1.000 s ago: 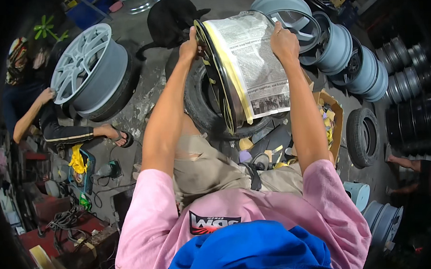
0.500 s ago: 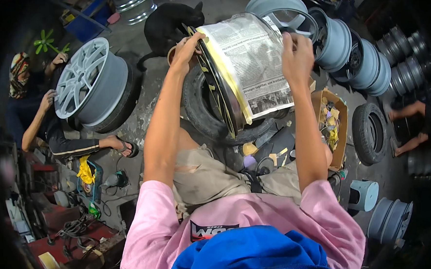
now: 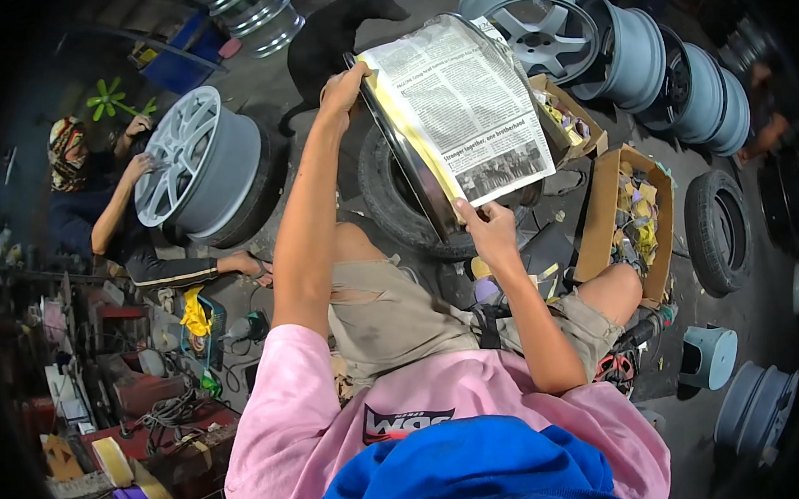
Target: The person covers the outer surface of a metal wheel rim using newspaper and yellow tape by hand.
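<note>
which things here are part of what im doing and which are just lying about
Apparently in use:
- dark wheel rim
- newspaper sheet
- yellow strip along the sheet's left edge

Apparently just lying about:
- tyre at far right
- pale blue stool
- larger scrap box

"What was held?"
"The left hand [image 3: 344, 97] gripped the upper end of a dark wheel [image 3: 406, 161]; the right hand [image 3: 493, 232] touched the newspaper [image 3: 469, 110] covering it, at a lower corner."
"And around it?"
"A tire [image 3: 378, 185] lay beneath, with a black animal [image 3: 324, 50] beyond and a cardboard box [image 3: 596, 210] rightward."
</note>
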Demonstrator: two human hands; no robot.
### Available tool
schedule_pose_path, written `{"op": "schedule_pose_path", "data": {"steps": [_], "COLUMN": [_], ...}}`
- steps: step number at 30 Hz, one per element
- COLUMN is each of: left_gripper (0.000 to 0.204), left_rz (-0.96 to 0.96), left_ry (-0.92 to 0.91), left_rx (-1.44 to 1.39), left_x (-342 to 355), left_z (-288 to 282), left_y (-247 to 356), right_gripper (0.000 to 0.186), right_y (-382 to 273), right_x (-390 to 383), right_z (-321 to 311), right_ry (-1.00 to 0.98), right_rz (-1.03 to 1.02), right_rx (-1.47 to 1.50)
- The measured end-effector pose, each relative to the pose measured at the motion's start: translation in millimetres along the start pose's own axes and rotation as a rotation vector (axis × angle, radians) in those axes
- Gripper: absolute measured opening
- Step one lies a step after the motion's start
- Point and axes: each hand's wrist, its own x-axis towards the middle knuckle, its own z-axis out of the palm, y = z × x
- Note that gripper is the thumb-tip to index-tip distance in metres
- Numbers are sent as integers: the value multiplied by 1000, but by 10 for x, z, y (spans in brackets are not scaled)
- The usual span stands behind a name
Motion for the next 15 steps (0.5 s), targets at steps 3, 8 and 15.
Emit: {"op": "schedule_pose_path", "data": {"steps": [3,8,15], "left_gripper": [43,45,48], "left_rz": [-17,-5,-13], "left_ry": [10,3,22], "left_rx": [42,55,120], "left_x": [33,137,53], "left_z": [-28,-113,-79], "left_y": [3,-63,57], "right_gripper": [35,35,33], "right_y": [-109,-392,-78], "right_x": [-251,-510,-349], "right_z": [-33,-47,105], "right_ry": [-8,-63,24], "right_rz": [-156,-178,-220], "right_rx": [124,182,109]}}
